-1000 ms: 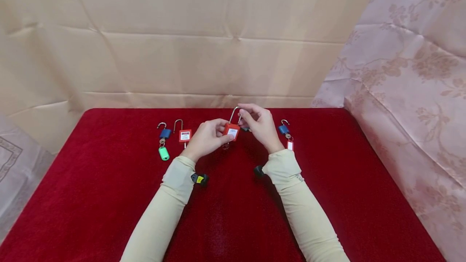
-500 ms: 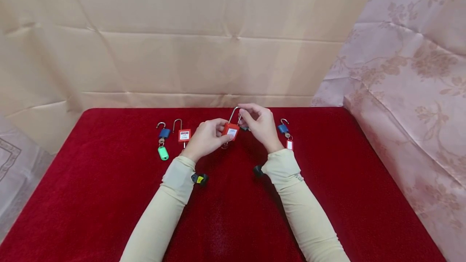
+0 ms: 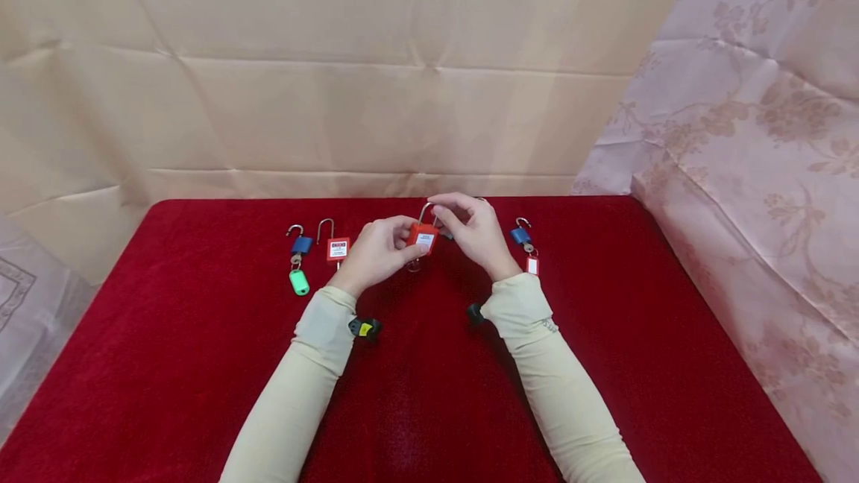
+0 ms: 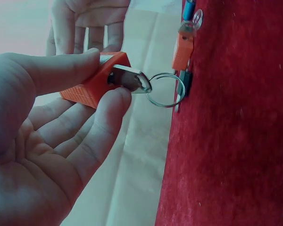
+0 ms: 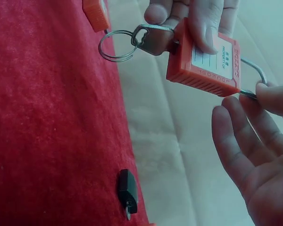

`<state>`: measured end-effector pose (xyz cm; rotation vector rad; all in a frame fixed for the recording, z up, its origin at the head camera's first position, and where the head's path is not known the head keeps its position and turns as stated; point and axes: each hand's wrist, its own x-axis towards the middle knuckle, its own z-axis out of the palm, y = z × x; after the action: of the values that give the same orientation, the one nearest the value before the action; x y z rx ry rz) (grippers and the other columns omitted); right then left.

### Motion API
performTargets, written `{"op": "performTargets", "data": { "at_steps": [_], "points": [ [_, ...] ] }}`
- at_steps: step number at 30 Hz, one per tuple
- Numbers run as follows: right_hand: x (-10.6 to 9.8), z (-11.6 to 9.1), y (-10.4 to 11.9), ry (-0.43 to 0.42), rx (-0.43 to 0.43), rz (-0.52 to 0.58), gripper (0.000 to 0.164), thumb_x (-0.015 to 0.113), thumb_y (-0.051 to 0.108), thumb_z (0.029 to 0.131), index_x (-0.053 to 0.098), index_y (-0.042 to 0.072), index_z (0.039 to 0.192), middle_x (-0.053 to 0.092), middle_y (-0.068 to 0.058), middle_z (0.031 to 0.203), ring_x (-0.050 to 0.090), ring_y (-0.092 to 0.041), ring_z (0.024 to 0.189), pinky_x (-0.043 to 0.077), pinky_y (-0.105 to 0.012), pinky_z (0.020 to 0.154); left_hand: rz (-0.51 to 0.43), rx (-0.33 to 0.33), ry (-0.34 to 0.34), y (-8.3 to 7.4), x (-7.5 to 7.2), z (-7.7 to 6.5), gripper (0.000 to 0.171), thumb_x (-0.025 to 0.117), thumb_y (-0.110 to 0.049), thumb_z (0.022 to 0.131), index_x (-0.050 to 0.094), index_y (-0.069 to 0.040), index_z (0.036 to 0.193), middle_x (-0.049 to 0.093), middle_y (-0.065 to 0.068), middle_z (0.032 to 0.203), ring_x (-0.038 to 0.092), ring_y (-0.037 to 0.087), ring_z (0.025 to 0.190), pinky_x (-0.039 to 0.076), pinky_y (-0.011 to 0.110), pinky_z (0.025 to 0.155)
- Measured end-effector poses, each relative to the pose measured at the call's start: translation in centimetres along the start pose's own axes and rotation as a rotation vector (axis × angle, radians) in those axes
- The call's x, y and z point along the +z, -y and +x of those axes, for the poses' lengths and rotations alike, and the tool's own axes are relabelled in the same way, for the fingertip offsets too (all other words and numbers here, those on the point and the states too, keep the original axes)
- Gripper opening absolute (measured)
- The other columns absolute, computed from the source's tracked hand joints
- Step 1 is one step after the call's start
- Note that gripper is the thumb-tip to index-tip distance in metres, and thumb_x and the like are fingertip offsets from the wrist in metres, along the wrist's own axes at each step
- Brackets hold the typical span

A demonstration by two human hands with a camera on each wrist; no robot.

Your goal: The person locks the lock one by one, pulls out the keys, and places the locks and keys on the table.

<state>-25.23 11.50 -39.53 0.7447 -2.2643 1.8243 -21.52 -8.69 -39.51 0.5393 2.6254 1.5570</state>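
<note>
- The orange padlock [image 3: 424,237] is near the middle of the head frame, held up in front of the red cloth, its body slightly tilted and its white label facing the camera.
- Its metal shackle [image 5: 254,68] points up in the head frame.
- A key [image 5: 155,40] sits in the base of the body, with a metal key ring [image 5: 114,46] hanging from it.
- The left hand [image 3: 378,253] grips the body between thumb and fingers, closed about it.
- The right hand [image 3: 475,233] pinches the shackle between thumb and forefinger; its other fingers are loosely spread.
- Left of centre in the head frame lie a red padlock [image 3: 338,250] and, farther left, a blue padlock [image 3: 301,245] with a green tag [image 3: 299,282].
- Right of centre lies another blue padlock [image 3: 520,236] with a red-edged white tag [image 3: 533,265].
- A dark block [image 5: 127,188] lies at the lower middle of the right-wrist frame.
- The red cloth [image 3: 416,408] fills the lower frame; a beige curtain [image 3: 302,110] hangs behind.
</note>
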Motion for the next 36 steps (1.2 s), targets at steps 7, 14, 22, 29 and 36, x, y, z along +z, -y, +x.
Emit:
{"op": "performTargets", "data": {
  "at_steps": [7, 14, 22, 29, 36],
  "points": [
    [0.1, -0.1, -0.1, -0.019, -0.017, -0.013, 0.022, 0.069, 0.002, 0.095, 0.072, -0.002, 0.117, 0.069, -0.014, 0.084, 0.067, -0.019, 0.075, 0.061, -0.036, 0.068, 0.003, -0.001, -0.016, -0.1, -0.1, 0.0, 0.04, 0.08, -0.017, 0.089, 0.067, -0.001, 0.124, 0.073, 0.009, 0.102, 0.07, 0.02, 0.085, 0.058, 0.035, 0.08],
    [0.0, -0.1, -0.1, 0.002, 0.011, 0.001, 0.025, 0.069, 0.006, 0.096, 0.07, -0.002, 0.12, 0.069, -0.019, 0.086, 0.068, -0.029, 0.077, 0.061, -0.042, 0.07, 0.008, -0.027, -0.055, -0.1, -0.1, -0.1, 0.039, 0.082, -0.017, 0.086, 0.068, 0.0, 0.119, 0.073, 0.011, 0.102, 0.071, 0.021, 0.085, 0.058, 0.035, 0.08],
    [0.0, 0.0, 0.2, 0.021, 0.054, 0.059, 0.035, 0.065, 0.0, 0.098, 0.061, -0.009, 0.131, 0.068, -0.029, 0.107, 0.068, -0.043, 0.091, 0.059, -0.051, 0.075, -0.009, -0.051, -0.08, 0.0, -0.5, -0.1, 0.039, 0.081, -0.017, 0.088, 0.067, 0.0, 0.121, 0.072, 0.011, 0.107, 0.071, 0.021, 0.085, 0.058, 0.035, 0.079],
    [0.1, 0.1, 0.2, 0.058, 0.096, 0.049, 0.037, 0.068, 0.008, 0.097, 0.063, -0.004, 0.131, 0.069, -0.021, 0.112, 0.07, -0.038, 0.094, 0.06, -0.04, 0.074, -0.166, -0.058, -0.076, 0.0, -1.4, -0.1, 0.04, 0.073, -0.01, 0.094, 0.062, 0.003, 0.13, 0.069, 0.016, 0.114, 0.072, 0.028, 0.093, 0.059, 0.034, 0.077],
    [0.4, 0.2, 0.3, 0.102, 0.121, 0.025, 0.036, 0.069, 0.009, 0.097, 0.063, -0.003, 0.131, 0.069, -0.021, 0.116, 0.069, -0.041, 0.096, 0.059, -0.046, 0.079, -0.319, -0.087, -0.074, -0.7, -1.7, -0.2, 0.042, 0.065, -0.003, 0.097, 0.054, 0.008, 0.136, 0.064, 0.024, 0.12, 0.07, 0.034, 0.102, 0.06, 0.036, 0.079]
  ]
}}
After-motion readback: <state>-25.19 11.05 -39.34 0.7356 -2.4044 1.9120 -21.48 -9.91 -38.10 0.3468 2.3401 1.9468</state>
